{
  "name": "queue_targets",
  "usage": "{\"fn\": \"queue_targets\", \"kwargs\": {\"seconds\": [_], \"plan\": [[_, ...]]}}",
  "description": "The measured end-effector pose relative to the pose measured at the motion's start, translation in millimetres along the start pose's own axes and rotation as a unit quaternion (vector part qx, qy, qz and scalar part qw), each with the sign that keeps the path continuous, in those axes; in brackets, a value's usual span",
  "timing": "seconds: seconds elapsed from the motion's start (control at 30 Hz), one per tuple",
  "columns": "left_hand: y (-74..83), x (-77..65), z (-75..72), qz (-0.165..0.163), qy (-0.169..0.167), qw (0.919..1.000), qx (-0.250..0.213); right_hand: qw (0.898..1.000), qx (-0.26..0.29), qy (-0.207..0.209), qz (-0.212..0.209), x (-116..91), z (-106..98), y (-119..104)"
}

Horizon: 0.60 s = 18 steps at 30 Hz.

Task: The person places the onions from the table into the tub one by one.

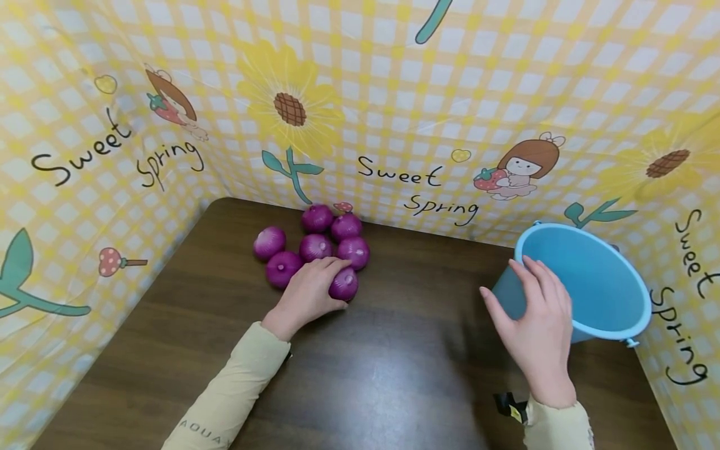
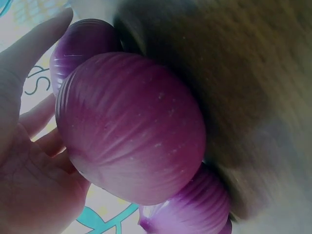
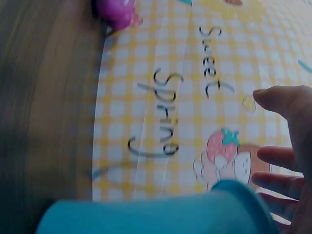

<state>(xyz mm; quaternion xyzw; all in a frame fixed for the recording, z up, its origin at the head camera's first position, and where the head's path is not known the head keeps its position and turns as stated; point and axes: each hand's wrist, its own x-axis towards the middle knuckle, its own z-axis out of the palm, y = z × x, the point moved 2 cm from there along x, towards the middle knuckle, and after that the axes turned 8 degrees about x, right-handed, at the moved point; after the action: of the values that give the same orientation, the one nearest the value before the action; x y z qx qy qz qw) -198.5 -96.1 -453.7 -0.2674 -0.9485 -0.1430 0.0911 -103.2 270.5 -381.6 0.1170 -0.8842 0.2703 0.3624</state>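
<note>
My left hand (image 1: pixel 311 289) reaches over the nearest red onion (image 1: pixel 345 285), its fingers arched across the top and its thumb along the near side. Another red onion (image 1: pixel 283 270) lies just left of that hand. In the left wrist view, a large red onion (image 2: pixel 131 129) fills the middle and covers part of the fingers; the thumb stretches past it, well spread from them. My right hand (image 1: pixel 541 331) hovers at the left side of a light blue bucket (image 1: pixel 506 290), fingers spread, holding nothing. The right wrist view shows its fingertips (image 3: pixel 265 178) beside the bucket's rim.
Several more red onions (image 1: pixel 316 248) cluster at the back left of the dark wooden table (image 1: pixel 371 375). A yellow checked cloth (image 1: pixel 394 125) with printed flowers and lettering hangs around the back and sides. The bucket stands close to the right side cloth.
</note>
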Motion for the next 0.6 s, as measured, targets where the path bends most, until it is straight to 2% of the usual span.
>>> {"fn": "queue_targets", "kwargs": {"seconds": [0.27, 0.6], "plan": [[-2.1, 1.5, 3.3, 0.000, -0.003, 1.0000, 0.004, 0.999, -0.005, 0.046, 0.023, -10.4, -21.9, 19.8], [-2.1, 1.7, 5.2, -0.012, -0.008, 0.9999, -0.002, 0.997, -0.011, 0.069, 0.044, -29.4, -43.5, 41.5]]}}
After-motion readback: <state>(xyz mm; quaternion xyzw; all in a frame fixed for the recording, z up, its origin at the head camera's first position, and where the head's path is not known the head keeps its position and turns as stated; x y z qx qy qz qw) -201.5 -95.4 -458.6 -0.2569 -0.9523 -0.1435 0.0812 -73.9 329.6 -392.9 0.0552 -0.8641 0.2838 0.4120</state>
